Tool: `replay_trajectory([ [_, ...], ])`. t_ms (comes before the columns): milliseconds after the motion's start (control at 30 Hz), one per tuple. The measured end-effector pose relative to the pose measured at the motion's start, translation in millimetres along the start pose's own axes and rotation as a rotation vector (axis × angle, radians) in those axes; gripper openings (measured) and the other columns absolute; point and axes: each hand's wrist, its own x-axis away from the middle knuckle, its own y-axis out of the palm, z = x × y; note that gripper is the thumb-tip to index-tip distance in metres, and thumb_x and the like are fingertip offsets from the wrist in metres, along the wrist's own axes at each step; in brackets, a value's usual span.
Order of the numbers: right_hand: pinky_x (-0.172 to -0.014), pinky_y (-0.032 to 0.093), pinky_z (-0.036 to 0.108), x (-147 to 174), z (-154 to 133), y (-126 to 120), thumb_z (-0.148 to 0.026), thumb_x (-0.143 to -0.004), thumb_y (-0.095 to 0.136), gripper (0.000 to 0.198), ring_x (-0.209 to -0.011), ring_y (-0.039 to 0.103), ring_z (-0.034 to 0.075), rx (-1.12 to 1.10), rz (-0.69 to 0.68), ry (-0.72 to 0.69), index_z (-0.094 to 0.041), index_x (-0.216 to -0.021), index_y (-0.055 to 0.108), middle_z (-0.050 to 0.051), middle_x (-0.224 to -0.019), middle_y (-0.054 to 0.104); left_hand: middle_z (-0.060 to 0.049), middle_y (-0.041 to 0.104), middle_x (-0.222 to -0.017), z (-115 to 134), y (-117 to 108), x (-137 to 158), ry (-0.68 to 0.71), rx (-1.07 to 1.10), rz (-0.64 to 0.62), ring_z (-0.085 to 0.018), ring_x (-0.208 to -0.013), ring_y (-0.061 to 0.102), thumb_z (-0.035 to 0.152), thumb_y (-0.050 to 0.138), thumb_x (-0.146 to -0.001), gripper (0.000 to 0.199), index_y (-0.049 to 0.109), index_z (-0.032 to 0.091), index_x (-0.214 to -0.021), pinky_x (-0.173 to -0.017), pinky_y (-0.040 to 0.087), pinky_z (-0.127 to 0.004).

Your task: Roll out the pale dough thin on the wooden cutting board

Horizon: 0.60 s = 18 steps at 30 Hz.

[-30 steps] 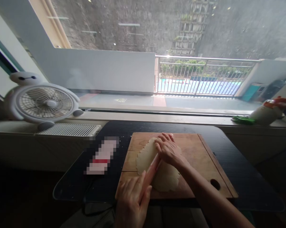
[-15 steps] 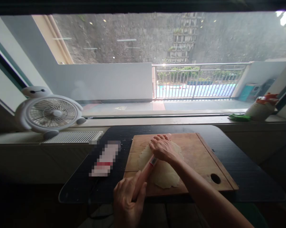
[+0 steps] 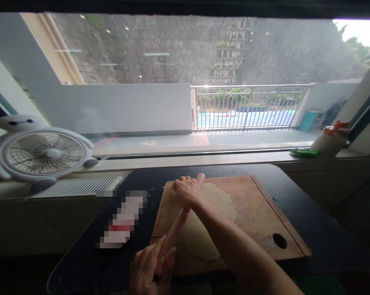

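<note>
A pinkish rolling pin point(image 3: 173, 232) lies slantwise across a flat, rolled-out sheet of pale dough point(image 3: 219, 201). Under the dough is a wooden cutting board point(image 3: 255, 217) with a round hole near its right front corner. At the lower left, my left hand point(image 3: 152, 264) wraps its fingers around the pin's near end. Over the upper part of the pin lies my right hand point(image 3: 186, 190), fingers bent across it. The pin's far tip sticks out beyond that hand. My right forearm hides some of the dough.
The board rests on a dark table point(image 3: 295, 221) with rounded corners. Left of it lies a blurred-out pinkish object point(image 3: 123, 223). A white fan point(image 3: 46, 153) stands at the far left. On the right of the windowsill are a pale pot-like figure point(image 3: 329, 141) and a green item point(image 3: 304, 153).
Both hands and the rolling pin have shifted left over the dough. The pin's far tip now shows more clearly past my right hand. The whole view has also moved slightly.
</note>
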Motion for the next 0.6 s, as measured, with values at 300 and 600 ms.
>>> replay_trajectory([
  [300,-0.088,0.033,0.035,83,44,-30,-0.033,-0.091,0.035,0.033,-0.089,0.053,0.017,-0.078,0.104,-0.069,-0.019,-0.080,0.062,0.006,-0.089,0.062,-0.004,0.064,-0.097,-1,-15,-25,0.261,-0.228,-0.157,-0.019,-0.088,0.058,0.033,0.053,-0.084,0.035,0.053,0.025,-0.118,-0.079,0.044,-0.035],
  [600,-0.091,0.039,0.039,227,102,-21,-0.021,-0.090,0.037,0.031,-0.103,0.050,0.021,-0.247,0.432,0.115,-0.026,-0.119,0.047,0.005,-0.109,0.058,-0.007,0.060,-0.115,61,97,-146,0.386,-0.235,-0.481,-0.022,-0.106,0.055,0.033,0.038,-0.090,0.032,0.058,0.021,-0.113,-0.093,0.041,-0.042],
])
